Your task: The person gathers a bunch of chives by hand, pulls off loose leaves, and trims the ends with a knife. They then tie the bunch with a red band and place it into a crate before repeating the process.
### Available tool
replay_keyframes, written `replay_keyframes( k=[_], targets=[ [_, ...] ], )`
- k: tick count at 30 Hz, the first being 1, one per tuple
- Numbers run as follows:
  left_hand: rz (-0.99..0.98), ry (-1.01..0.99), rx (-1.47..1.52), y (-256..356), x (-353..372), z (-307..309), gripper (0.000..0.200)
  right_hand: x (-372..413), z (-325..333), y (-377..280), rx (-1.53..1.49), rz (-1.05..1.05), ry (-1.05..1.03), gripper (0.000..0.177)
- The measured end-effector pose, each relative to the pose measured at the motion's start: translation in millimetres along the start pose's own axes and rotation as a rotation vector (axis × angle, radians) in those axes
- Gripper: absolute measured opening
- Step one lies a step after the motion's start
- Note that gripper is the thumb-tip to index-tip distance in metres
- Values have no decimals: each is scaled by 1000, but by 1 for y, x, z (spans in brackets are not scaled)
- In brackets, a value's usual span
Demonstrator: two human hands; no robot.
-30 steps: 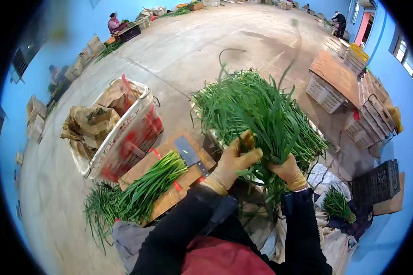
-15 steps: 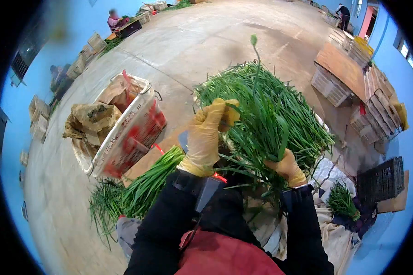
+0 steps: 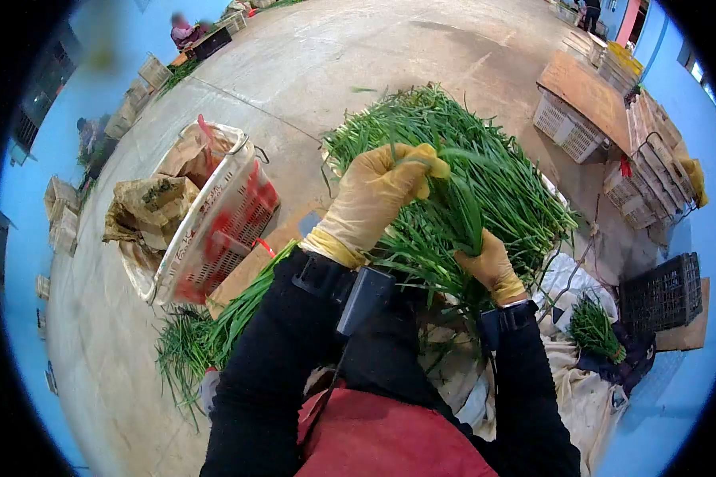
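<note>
My right hand [image 3: 489, 262], in a yellowish glove, is closed around a bunch of long green garlic chives [image 3: 463, 211]. My left hand [image 3: 382, 191], gloved too, pinches the upper leaf ends of that same bunch between thumb and fingers. Behind both hands lies a large heap of garlic chives [image 3: 525, 183], its leaves pointing many ways. By my left forearm a sorted pile of chives [image 3: 250, 314] rests on a brown board [image 3: 235, 290], partly covered by my sleeve.
A white crate with red marks [image 3: 215, 230] holding brown sacks stands at the left. To the right are a board-topped crate [image 3: 569, 131], a black crate [image 3: 660, 302] and a small chive bunch [image 3: 597, 330]. A seated person [image 3: 184, 33] is far off.
My left hand has moved right and closed on the leaf tips of the bunch. A stalk that stood upright above the bunch is gone from there; a green piece lies on the floor beyond the heap.
</note>
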State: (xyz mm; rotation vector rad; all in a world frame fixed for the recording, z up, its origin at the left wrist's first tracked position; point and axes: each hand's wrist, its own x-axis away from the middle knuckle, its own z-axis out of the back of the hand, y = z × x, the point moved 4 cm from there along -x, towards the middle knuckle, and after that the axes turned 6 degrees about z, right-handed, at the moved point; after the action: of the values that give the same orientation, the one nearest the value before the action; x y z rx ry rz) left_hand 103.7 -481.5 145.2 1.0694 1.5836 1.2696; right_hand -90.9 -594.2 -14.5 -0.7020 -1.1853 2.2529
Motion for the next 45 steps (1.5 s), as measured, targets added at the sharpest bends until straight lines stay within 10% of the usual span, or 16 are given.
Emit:
replay_keyframes(
  k=[12,19,34,45],
  targets=[
    [431,468,21,-152,4,99,52,-22,4,87,114,-199,38,86],
    [480,715,198,-246,33,140,52,-19,2,99,107,-166,89,80],
    [696,600,561,-326,21,133,57,-16,-4,111,-160,-260,105,67],
    [221,531,866,-302,5,117,50,-15,-2,115,-184,-287,132,65]
  ],
)
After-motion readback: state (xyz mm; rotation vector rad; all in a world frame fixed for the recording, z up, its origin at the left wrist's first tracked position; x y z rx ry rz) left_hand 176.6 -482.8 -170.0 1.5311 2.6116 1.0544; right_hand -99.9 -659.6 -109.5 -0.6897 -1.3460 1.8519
